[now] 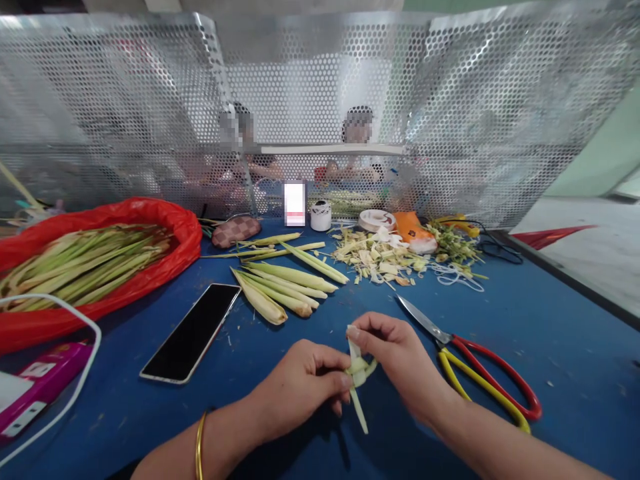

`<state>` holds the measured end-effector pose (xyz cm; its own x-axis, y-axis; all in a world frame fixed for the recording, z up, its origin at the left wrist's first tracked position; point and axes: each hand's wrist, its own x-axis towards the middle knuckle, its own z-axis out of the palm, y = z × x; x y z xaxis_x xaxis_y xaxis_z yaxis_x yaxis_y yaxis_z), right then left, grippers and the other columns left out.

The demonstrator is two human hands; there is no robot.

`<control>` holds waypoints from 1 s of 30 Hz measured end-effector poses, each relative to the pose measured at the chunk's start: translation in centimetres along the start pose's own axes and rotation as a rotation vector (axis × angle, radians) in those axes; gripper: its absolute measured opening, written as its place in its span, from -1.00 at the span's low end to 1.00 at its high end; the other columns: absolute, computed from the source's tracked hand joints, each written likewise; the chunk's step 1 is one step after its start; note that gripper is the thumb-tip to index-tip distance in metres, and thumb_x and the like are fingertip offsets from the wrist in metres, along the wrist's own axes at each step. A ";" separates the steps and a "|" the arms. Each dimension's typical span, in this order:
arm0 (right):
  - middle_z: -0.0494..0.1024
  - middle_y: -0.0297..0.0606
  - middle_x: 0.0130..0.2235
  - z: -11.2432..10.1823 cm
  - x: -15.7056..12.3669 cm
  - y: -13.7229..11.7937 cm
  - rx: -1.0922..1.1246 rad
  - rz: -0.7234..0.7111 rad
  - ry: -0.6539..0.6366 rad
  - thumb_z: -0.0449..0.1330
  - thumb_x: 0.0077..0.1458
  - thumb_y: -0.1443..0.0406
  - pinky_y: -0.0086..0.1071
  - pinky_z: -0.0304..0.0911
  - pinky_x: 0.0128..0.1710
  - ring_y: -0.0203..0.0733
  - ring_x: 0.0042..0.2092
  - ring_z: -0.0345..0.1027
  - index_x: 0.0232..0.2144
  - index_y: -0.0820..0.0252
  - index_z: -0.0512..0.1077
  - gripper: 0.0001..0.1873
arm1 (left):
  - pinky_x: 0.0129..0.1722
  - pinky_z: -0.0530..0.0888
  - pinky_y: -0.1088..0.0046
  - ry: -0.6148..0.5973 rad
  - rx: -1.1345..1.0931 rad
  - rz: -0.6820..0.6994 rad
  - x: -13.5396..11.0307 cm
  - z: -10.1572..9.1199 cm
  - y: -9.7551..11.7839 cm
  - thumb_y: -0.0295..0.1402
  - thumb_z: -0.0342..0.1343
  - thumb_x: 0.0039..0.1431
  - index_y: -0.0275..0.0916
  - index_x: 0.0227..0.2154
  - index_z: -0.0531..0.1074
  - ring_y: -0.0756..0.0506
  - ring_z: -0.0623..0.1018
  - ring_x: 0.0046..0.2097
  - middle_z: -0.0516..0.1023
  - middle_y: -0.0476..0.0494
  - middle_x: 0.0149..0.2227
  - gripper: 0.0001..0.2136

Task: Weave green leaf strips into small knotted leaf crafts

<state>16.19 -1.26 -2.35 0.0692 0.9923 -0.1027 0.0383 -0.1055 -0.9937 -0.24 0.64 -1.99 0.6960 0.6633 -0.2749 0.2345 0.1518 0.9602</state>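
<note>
Leaf strip [357, 371] in pinched left fingers [331, 384] and right fingers [369, 341]; beyond, an illegibly printed orange packet [413, 228]

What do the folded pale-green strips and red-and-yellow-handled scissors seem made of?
Strips: likely plant leaf, matte, coloured like the long leaves behind. Scissors: metal blades, shiny with reflections; smooth handles, probably plastic, evenly coloured.

You had pale green folded leaf strips [357, 379], a flat blue desk [510, 313], long silver-bladed scissors [443, 338] with one red and one yellow handle, a round gold-coloured bangle [199, 447], a crinkled red plastic bag [186, 233] and an oval pouch [237, 231] in brownish-pink checks.
</note>
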 end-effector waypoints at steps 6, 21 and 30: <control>0.26 -0.43 -0.57 0.3 0.1 1.0 -0.167 -0.090 0.085 0.17 0.04 0.12 -0.45 0.04 -0.51 -0.32 -0.49 0.08 -0.57 0.18 0.32 -0.72 | -0.43 0.35 0.54 0.010 -0.052 -0.051 0.1 0.1 0.3 -0.34 0.09 0.07 -0.32 -0.50 0.47 0.05 0.41 -0.54 0.42 0.00 -0.56 -0.84; 0.37 -0.43 -0.53 0.8 -0.2 1.4 -0.302 -0.251 0.032 0.11 0.15 0.19 -0.48 0.11 -0.48 -0.34 -0.48 0.19 -0.43 0.15 0.42 -0.80 | -0.52 0.36 0.52 0.102 -0.195 -0.152 0.2 0.8 -0.3 -0.17 0.26 -0.09 -0.31 -0.63 0.39 0.04 0.38 -0.60 0.37 0.02 -0.65 -0.70; 0.34 -0.44 -0.57 0.0 0.3 0.1 -0.027 -0.014 -0.068 0.24 -0.03 0.08 -0.45 0.14 -0.50 -0.36 -0.53 0.17 -0.52 0.20 0.38 -0.71 | -0.48 0.39 0.52 0.312 -0.300 -0.095 0.3 0.4 0.5 -0.18 0.31 -0.12 -0.35 -0.51 0.52 0.05 0.39 -0.55 0.42 -0.02 -0.58 -0.72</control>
<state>16.19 -1.02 -2.46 0.0006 0.9957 -0.0927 0.0653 -0.0926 -0.9936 0.34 0.62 -1.58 0.4318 0.8187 -0.3784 0.0483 0.3980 0.9161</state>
